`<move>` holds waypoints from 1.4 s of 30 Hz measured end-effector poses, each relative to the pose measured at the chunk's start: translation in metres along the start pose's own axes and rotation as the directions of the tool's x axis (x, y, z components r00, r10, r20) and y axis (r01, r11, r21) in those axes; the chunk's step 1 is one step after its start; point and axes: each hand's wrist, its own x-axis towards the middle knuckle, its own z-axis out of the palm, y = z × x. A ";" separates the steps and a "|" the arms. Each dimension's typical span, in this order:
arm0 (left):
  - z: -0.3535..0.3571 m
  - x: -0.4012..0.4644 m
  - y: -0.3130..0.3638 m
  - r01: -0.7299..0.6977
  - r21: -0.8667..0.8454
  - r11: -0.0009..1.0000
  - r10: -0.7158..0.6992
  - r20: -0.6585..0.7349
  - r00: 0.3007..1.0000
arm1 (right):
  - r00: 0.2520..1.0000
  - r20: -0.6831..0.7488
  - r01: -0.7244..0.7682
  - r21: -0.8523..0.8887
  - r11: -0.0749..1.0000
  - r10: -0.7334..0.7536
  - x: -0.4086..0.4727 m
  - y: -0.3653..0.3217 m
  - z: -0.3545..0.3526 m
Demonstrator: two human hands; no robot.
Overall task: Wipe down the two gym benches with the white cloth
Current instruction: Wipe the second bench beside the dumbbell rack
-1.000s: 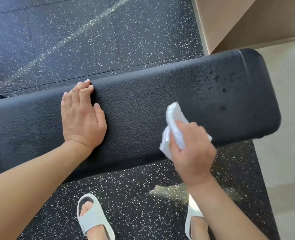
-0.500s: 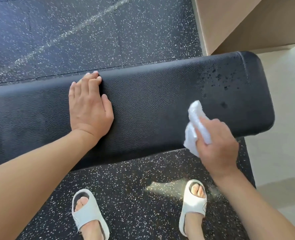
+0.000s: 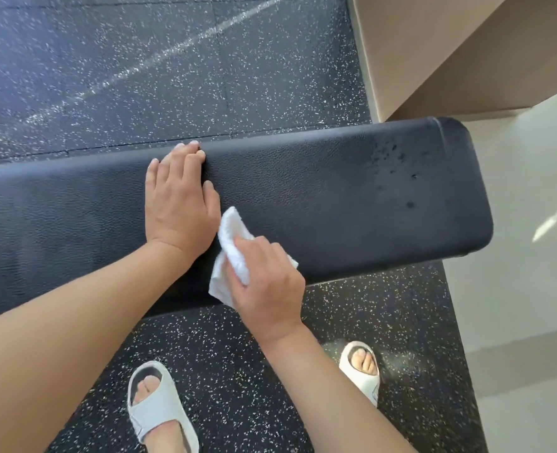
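Bench: black padded gym bench lay across the frame from left to right, its rounded end at the right; only this one bench showed in the view.
Bench surface: pebbled black upholstery, with a patch of dark specks and droplets near the right end.
Left hand: left hand lay flat on the pad, fingers straight and together, fingertips reaching the far edge, holding nothing.
Right hand: right hand had its fingers and thumb curled round the cloth, at the near edge of the pad just beside the left wrist.
Cloth: white cloth was bunched in that grip, one end poking up onto the pad next to the left thumb, a loose corner hanging over the near side of the bench.
Floor: black rubber floor flecked with white, a pale streak running across it beyond the bench.
Feet: left sandal and right sandal, both pale and open-toed, stood on the rubber in front of the bench.
Wall: beige wall at upper right, with pale smooth flooring beside it.
Writing: no brand or lettering could be read on bench, cloth or sandals.
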 end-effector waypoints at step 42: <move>0.076 0.069 0.139 0.047 0.204 0.978 -0.053 0.027 0.998 | 0.992 0.008 -0.123 -0.058 0.991 0.124 0.260 0.156 -0.036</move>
